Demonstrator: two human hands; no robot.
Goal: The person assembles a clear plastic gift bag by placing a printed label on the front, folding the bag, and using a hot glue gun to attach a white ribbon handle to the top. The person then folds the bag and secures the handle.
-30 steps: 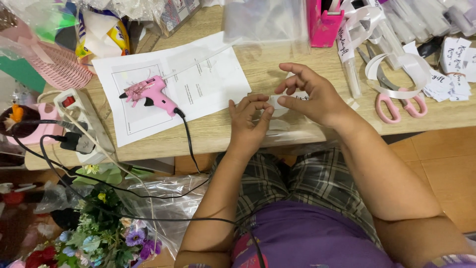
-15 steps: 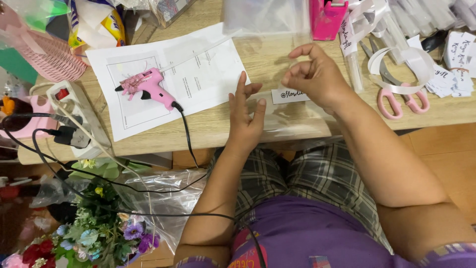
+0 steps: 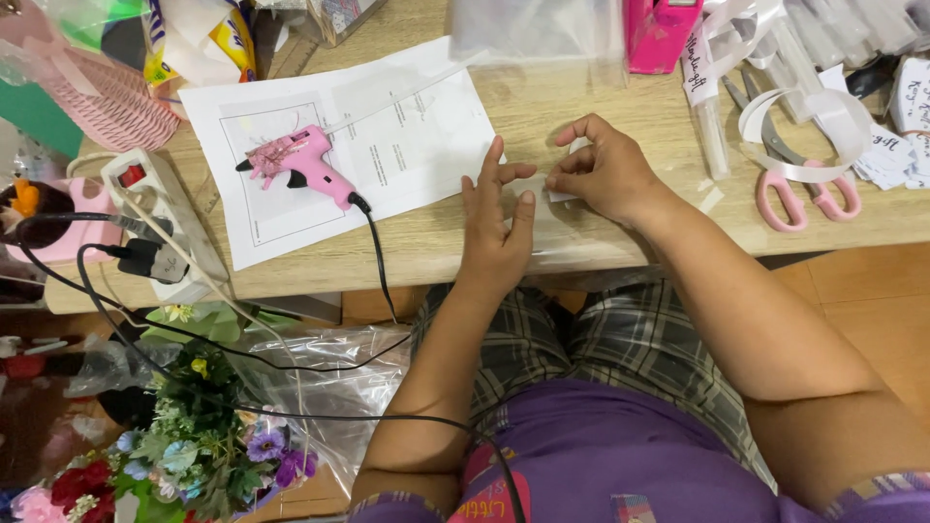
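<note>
My left hand [image 3: 494, 228] lies flat on the wooden table [image 3: 436, 237], fingers spread, pressing on a clear plastic sleeve [image 3: 547, 228]. My right hand [image 3: 605, 172] is curled just to its right, fingertips pinching a small white paper label [image 3: 565, 192] against the sleeve. A pink glue gun [image 3: 300, 160] rests on a white printed sheet [image 3: 387, 126] to the left of my hands, its black cord running off the table edge.
Pink scissors [image 3: 804, 199] and curled white ribbon strips [image 3: 823, 121] lie at the right. A pink box [image 3: 659, 34] and a clear bag [image 3: 538, 29] stand at the back. A power strip [image 3: 160, 213] sits at the left edge, artificial flowers [image 3: 194, 436] on the floor.
Both hands have come down onto the table. The white label was held in the air in my right hand; now it is pressed against the clear sleeve under my fingers.
</note>
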